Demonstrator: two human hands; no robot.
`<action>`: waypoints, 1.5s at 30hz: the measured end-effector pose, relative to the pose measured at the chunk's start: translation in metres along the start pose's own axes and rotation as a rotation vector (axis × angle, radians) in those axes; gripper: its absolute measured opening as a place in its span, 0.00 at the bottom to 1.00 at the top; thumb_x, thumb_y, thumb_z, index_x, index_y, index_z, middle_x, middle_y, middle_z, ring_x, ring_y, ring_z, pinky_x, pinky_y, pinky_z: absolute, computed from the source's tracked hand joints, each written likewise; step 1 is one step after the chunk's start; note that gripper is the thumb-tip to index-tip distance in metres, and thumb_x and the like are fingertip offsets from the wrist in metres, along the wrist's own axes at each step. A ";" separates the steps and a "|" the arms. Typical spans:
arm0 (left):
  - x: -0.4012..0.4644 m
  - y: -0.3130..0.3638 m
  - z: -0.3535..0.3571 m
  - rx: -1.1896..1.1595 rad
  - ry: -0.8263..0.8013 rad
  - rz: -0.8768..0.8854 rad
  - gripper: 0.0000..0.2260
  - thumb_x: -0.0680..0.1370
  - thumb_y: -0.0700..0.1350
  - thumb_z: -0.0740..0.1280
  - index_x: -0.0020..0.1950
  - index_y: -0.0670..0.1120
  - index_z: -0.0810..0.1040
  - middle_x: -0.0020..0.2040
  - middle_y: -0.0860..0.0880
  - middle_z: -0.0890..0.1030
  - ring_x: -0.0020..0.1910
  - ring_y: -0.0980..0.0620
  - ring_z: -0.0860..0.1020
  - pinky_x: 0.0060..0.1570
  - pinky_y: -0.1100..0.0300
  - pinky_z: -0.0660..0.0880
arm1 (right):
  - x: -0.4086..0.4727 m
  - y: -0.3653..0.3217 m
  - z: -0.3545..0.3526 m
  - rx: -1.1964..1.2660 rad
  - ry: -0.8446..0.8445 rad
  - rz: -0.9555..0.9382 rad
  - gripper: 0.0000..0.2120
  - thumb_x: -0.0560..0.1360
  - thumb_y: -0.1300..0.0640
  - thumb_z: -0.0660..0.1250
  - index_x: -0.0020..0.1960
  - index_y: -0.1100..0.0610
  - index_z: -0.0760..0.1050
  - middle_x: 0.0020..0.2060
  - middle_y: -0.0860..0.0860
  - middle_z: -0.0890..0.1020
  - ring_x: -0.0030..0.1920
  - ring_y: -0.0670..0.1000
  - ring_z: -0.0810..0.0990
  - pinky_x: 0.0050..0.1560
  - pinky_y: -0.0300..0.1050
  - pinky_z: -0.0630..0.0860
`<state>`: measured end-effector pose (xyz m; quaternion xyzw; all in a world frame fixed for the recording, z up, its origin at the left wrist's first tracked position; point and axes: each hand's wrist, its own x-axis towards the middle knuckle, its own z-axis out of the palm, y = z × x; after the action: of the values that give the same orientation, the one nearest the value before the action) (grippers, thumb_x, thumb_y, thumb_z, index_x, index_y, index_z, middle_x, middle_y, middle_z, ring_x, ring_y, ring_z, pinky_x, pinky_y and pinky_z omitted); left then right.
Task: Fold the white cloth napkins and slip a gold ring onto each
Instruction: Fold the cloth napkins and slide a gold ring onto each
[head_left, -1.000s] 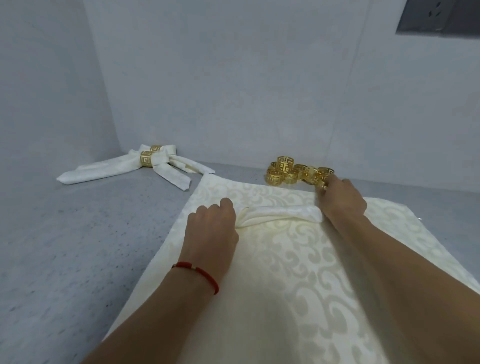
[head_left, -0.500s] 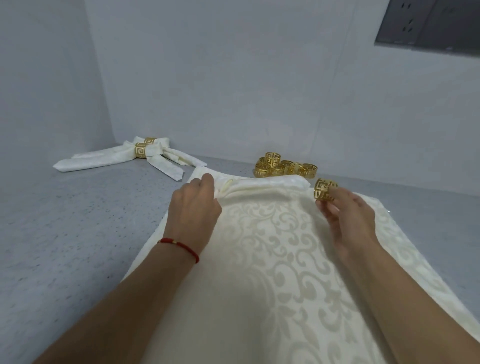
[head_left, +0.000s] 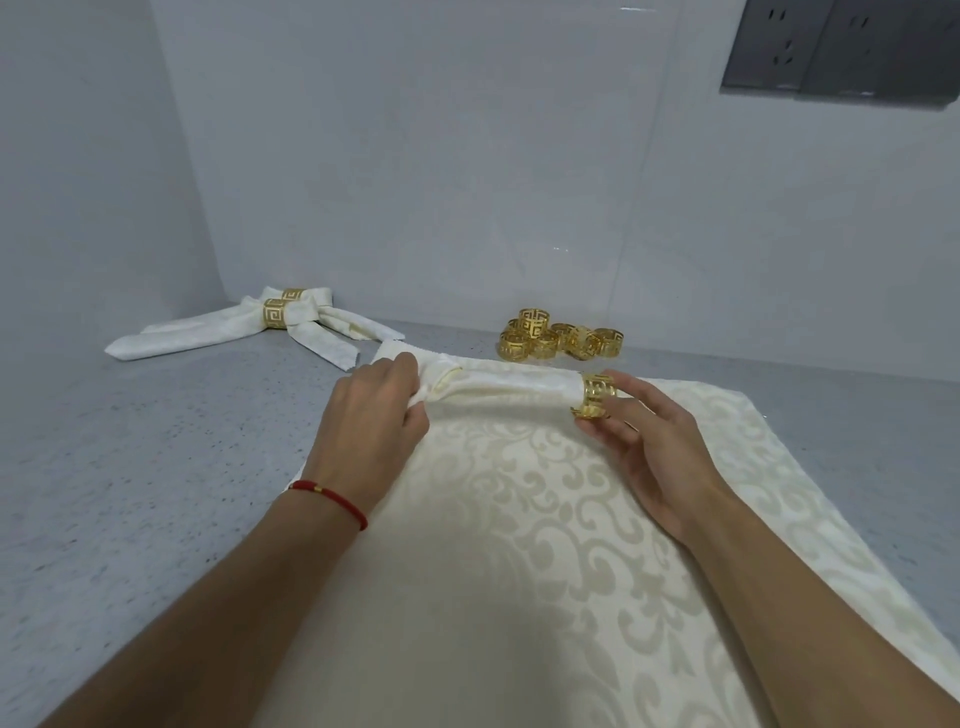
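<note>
The ring (head_left: 594, 396), held clear of the cloth half a second ago, now sits over the right end of the folded napkin (head_left: 506, 387), so threading has begun and it probably needs sliding left. The right hand (head_left: 657, 447) pinches the ring with thumb and fingertips, palm up; the left hand (head_left: 376, 410) grips the napkin's left end, knuckles up.

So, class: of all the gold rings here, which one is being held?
The gold ring at the rolled napkin's right end, pinched by the right hand; the others sit loose by the wall or already circle finished napkins.
</note>
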<state>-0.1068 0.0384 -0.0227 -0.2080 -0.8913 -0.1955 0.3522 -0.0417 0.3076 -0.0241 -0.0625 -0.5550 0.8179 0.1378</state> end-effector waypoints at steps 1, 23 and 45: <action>0.000 0.000 -0.001 -0.005 0.000 0.004 0.12 0.69 0.34 0.71 0.39 0.43 0.67 0.32 0.46 0.71 0.31 0.43 0.70 0.33 0.55 0.63 | -0.001 0.000 0.000 -0.025 -0.027 0.002 0.18 0.78 0.68 0.69 0.67 0.61 0.78 0.55 0.61 0.86 0.58 0.58 0.84 0.66 0.55 0.77; -0.005 0.013 0.005 -0.069 -0.066 0.279 0.13 0.63 0.33 0.69 0.36 0.45 0.66 0.31 0.51 0.68 0.31 0.48 0.66 0.30 0.57 0.60 | -0.022 -0.009 0.021 -1.396 -0.274 -0.650 0.18 0.68 0.40 0.77 0.53 0.47 0.78 0.45 0.36 0.78 0.54 0.39 0.73 0.70 0.46 0.60; -0.013 0.036 -0.003 -0.226 0.110 0.366 0.23 0.67 0.28 0.69 0.40 0.49 0.58 0.39 0.56 0.60 0.38 0.54 0.58 0.41 0.60 0.58 | -0.025 0.006 0.043 -0.775 -0.068 -0.321 0.07 0.80 0.56 0.69 0.51 0.47 0.85 0.47 0.39 0.85 0.46 0.38 0.82 0.47 0.38 0.75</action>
<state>-0.0779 0.0639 -0.0227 -0.3935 -0.7907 -0.2379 0.4041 -0.0297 0.2602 -0.0147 0.0044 -0.8286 0.5183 0.2114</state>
